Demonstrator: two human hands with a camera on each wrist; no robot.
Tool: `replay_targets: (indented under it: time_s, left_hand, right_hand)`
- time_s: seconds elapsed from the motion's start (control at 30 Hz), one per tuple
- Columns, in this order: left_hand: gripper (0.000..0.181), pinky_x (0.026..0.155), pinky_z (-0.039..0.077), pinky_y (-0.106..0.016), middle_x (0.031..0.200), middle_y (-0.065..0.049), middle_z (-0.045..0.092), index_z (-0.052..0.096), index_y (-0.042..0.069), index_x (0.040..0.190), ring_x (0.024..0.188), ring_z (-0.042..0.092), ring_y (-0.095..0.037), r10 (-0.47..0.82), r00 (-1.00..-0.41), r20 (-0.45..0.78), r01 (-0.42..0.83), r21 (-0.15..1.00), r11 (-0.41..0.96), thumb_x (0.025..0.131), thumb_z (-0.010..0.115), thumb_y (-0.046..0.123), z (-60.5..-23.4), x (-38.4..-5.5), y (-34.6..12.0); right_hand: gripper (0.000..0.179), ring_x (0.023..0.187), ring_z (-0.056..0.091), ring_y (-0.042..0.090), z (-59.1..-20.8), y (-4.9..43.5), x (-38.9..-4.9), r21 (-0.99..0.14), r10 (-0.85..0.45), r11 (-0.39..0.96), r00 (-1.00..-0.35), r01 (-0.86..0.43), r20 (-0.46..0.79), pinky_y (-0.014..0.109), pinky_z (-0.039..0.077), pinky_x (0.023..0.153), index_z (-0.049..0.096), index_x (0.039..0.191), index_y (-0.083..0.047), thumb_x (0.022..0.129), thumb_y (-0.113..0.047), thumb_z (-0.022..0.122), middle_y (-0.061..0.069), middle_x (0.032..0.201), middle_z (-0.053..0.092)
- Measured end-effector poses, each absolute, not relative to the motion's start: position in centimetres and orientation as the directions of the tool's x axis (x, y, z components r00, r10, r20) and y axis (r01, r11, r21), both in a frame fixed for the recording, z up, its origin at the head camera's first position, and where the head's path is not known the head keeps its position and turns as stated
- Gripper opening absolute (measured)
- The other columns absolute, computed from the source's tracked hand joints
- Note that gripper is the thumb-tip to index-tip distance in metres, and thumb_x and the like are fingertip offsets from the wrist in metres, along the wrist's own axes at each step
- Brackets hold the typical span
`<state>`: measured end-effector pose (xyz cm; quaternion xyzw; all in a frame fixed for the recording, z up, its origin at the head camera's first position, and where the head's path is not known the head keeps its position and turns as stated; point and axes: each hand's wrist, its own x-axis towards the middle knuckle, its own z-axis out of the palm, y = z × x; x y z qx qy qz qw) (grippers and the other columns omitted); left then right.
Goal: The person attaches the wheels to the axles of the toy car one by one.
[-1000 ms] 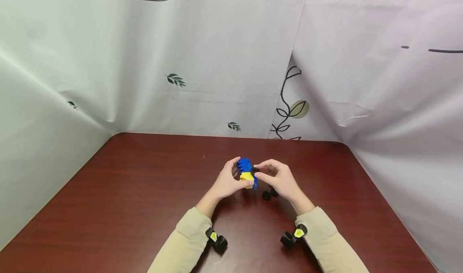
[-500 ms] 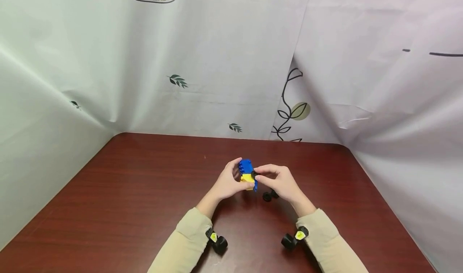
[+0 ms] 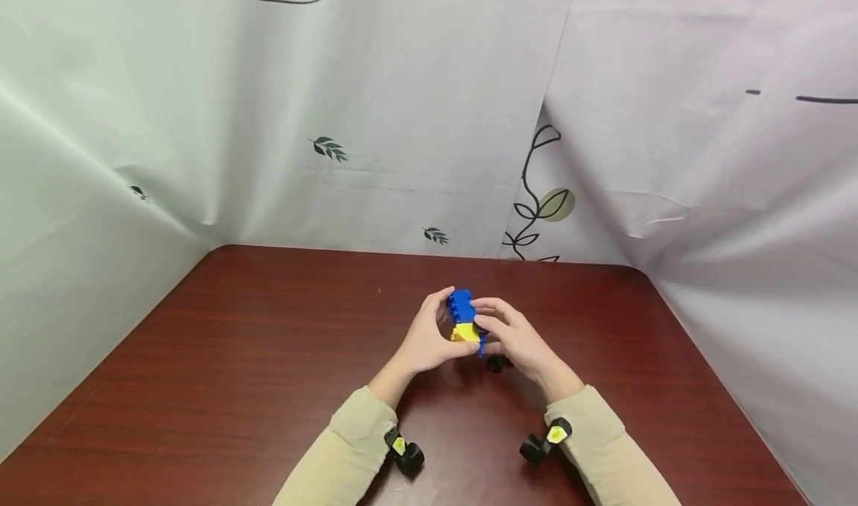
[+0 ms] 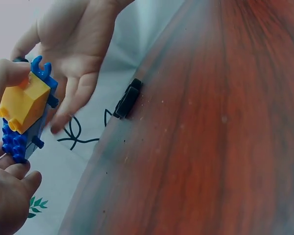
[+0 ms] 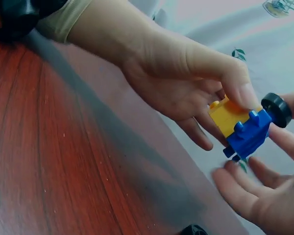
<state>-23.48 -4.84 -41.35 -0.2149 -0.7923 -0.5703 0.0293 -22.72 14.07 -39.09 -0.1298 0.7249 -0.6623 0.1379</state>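
Above the table, my left hand (image 3: pixel 425 338) grips a toy block build, its thumb lying on the yellow block (image 3: pixel 465 333). Studded blue blocks (image 3: pixel 461 306) make up the far part, and another blue piece (image 5: pixel 250 134) with short pegs runs along one side in the right wrist view. A small black toy wheel (image 5: pixel 277 110) sits at that piece's end, with fingers of my right hand (image 3: pixel 523 342) on either side of it. The other right fingers stand spread under the build. The left wrist view shows the wheel mostly hidden behind the left thumb.
Small black wheels (image 3: pixel 494 364) lie on the dark red table (image 3: pixel 268 357), partly under the right hand. A black device with a cord (image 4: pixel 128 99) shows near the table edge in the left wrist view. White printed sheeting (image 3: pixel 402 118) hangs behind the table.
The build has shifted slightly right and turned a little in the left hand. My right hand has changed from a fingertip pinch on the wheel to fingers spread around the build's side.
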Motion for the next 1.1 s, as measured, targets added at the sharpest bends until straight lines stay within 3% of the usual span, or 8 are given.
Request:
replay_targets:
  time_s: [0.27,0.5,0.6,0.8,1.1]
  left_hand:
    - [0.097,0.107,0.037,-0.041,0.139,-0.016,0.039,0.027,0.004,0.146,0.133,0.044,-0.027,0.314,-0.894,0.318,0.389,0.901,0.194,0.070,0.083,0.025,-41.43,-23.42,-4.97]
    - [0.097,0.107,0.040,-0.039,0.136,-0.009,0.043,0.031,0.010,0.146,0.129,0.048,-0.021,0.311,-0.893,0.325,0.402,0.887,0.227,0.068,0.085,0.027,-41.17,-23.42,-4.93]
    - [0.096,0.105,0.041,-0.039,0.135,-0.008,0.045,0.032,0.012,0.146,0.126,0.050,-0.020,0.310,-0.896,0.318,0.400,0.881,0.251,0.067,0.085,0.029,-40.91,-23.39,-4.84]
    - [0.097,0.104,0.043,-0.039,0.137,-0.008,0.044,0.032,0.008,0.145,0.127,0.049,-0.023,0.329,-0.901,0.284,0.378,0.885,0.271,0.067,0.084,0.030,-40.57,-23.22,-4.72]
    - [0.094,0.105,0.041,-0.039,0.140,-0.010,0.042,0.033,0.012,0.144,0.130,0.047,-0.024,0.346,-0.903,0.255,0.353,0.899,0.258,0.067,0.084,0.028,-40.61,-23.32,-4.79]
  right_hand:
    - [0.055,0.085,0.069,0.024,-38.75,14.30,-22.71,-0.987,-0.565,-0.040,-0.818,0.158,-0.108,0.042,0.058,0.074,0.030,0.146,-0.020,0.098,-0.039,0.048,0.012,0.123,0.051]
    - [0.056,0.076,0.067,0.020,-38.38,14.53,-22.76,-0.994,-0.558,-0.058,-0.828,0.098,-0.049,0.029,0.057,0.060,0.028,0.149,-0.021,0.098,-0.030,0.050,0.015,0.131,0.044]
    - [0.059,0.070,0.065,0.021,-38.23,14.62,-22.66,-0.996,-0.548,-0.054,-0.836,0.076,-0.034,0.027,0.055,0.056,0.024,0.151,-0.024,0.098,-0.028,0.050,0.015,0.125,0.048]
    - [0.062,0.063,0.064,0.020,-38.44,14.85,-22.57,-0.994,-0.549,-0.063,-0.834,0.092,-0.043,0.026,0.055,0.054,0.017,0.152,-0.027,0.099,-0.024,0.049,0.011,0.105,0.058]
    - [0.060,0.063,0.063,0.018,-38.78,14.93,-22.61,-0.990,-0.555,-0.090,-0.831,0.110,-0.042,0.024,0.054,0.053,0.021,0.151,-0.031,0.099,-0.025,0.050,0.011,0.110,0.057]
